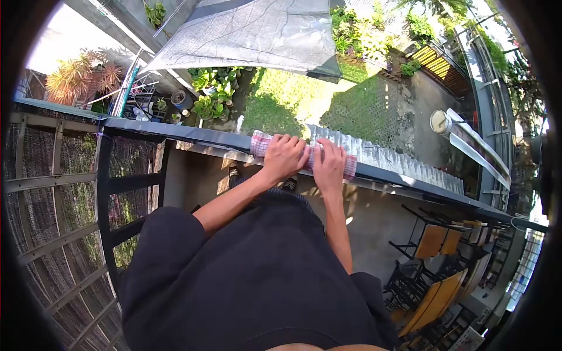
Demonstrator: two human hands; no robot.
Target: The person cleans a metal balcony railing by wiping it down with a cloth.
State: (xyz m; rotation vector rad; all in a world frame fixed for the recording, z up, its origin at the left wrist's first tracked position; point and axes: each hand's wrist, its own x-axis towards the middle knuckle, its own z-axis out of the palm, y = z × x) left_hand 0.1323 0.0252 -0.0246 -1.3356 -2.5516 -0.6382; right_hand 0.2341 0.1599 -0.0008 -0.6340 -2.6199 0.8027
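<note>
A red-and-white checked cloth [350,166] is draped over the dark metal railing [410,181] in front of my body. My left hand [285,157] lies over the left part of the cloth, its fingers bent over the rail. Close beside it, my right hand [329,164] grips the cloth from above, with the fingertips curled over the top. The cloth's ends stick out on both sides of my hands. Its underside is hidden.
Beyond the railing runs a translucent corrugated sheet [404,161], with a lawn [275,105] below. A grey shade net [263,35] hangs overhead at the far side. To the left stands a slatted screen [58,181]; stacked wooden-topped tables [430,243] are at lower right.
</note>
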